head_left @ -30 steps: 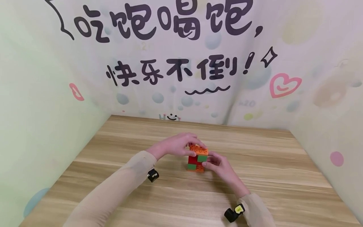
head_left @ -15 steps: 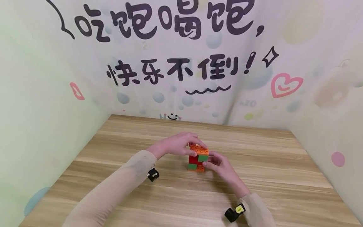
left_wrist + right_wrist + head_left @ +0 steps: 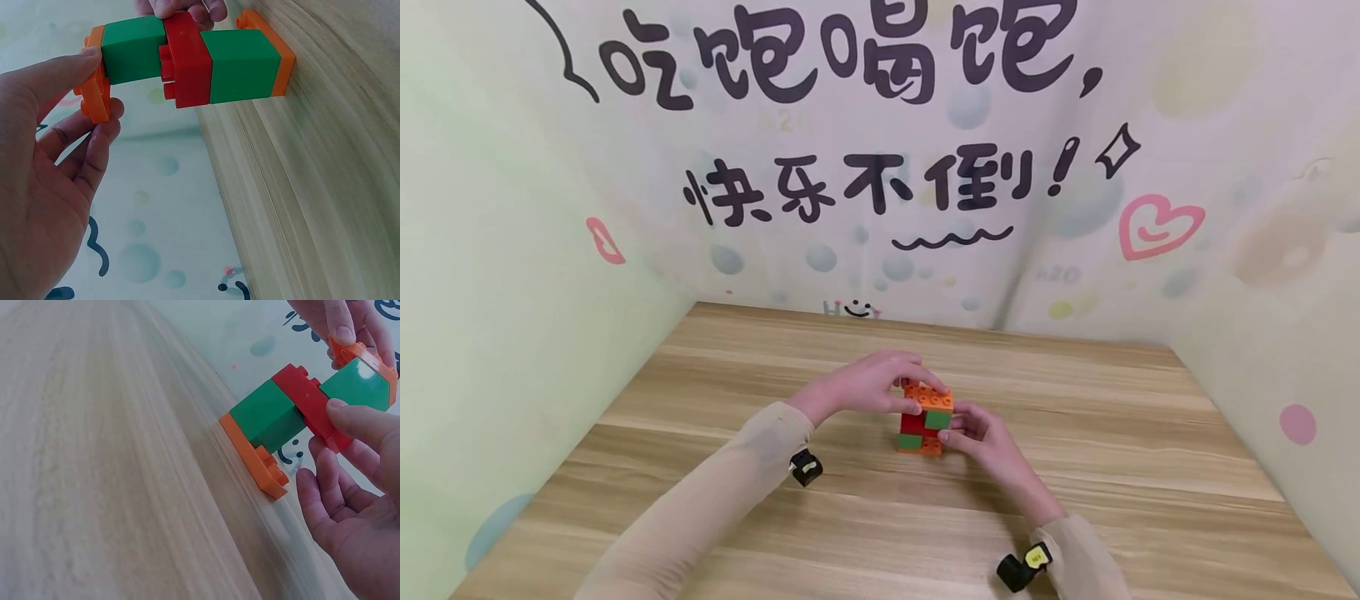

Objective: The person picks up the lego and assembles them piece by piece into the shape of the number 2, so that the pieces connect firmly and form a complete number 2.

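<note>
A small tower of toy building blocks stands on the table in front of the person. From bottom to top it has an orange plate (image 3: 284,69), a green block (image 3: 240,65), a red brick (image 3: 190,69), another green block (image 3: 133,50) and a second orange plate (image 3: 369,355). The left hand (image 3: 872,385) reaches over from the left and pinches the top orange plate between thumb and fingers. From the right side, the right hand (image 3: 988,437) grips the red brick, thumb on its near face. The lower green block covers only the left part of the bottom plate.
The wooden table (image 3: 820,525) extends around the tower. Behind it rises a white printed wall sheet (image 3: 820,217) with black lettering, and pale side walls close in left and right. Black wrist cameras (image 3: 806,467) are strapped over the beige sleeves (image 3: 707,508).
</note>
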Action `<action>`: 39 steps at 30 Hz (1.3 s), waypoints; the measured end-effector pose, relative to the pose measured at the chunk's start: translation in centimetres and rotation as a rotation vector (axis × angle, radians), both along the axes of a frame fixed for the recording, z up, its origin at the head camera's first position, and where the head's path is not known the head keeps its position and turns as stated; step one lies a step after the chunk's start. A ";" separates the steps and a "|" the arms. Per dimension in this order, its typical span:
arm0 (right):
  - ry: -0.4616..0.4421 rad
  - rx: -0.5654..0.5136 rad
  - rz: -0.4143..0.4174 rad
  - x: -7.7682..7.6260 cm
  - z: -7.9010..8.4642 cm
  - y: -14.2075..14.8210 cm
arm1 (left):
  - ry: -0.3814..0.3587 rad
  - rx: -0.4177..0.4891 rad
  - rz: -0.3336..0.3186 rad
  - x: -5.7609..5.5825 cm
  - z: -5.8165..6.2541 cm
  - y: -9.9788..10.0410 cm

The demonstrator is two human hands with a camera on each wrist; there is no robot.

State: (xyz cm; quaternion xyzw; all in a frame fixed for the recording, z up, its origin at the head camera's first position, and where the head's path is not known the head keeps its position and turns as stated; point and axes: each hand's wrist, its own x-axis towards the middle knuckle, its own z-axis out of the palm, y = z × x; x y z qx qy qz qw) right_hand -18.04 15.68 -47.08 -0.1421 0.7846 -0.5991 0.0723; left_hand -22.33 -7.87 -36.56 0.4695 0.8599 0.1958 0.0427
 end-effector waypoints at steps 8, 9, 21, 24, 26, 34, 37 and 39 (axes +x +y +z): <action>-0.009 0.010 -0.005 0.2 0.4 0.0 | -0.007 -0.029 -0.009 0.0 0.5 0.3; -0.008 0.013 -0.006 0.2 0.4 0.0 | -0.007 -0.034 -0.009 0.0 0.5 0.3; -0.005 -0.007 -0.005 0.5 0.4 0.1 | 0.006 -0.054 -0.009 0.2 0.5 0.3; 0.000 -0.009 -0.008 0.5 0.3 0.0 | 0.012 -0.053 -0.010 0.1 0.4 0.2; 0.005 -0.009 -0.011 0.4 0.3 -0.1 | 0.016 -0.053 -0.008 0.1 0.4 0.1; 0.007 0.006 -0.021 0.5 0.3 -0.2 | 0.051 -0.028 0.012 0.6 -0.3 -0.4; 0.005 0.017 -0.028 0.6 0.4 -0.1 | 0.034 0.026 0.032 0.7 -0.8 -0.6; 0.003 0.023 -0.036 0.7 0.5 -0.1 | 0.015 0.064 0.048 0.7 -1.3 -0.8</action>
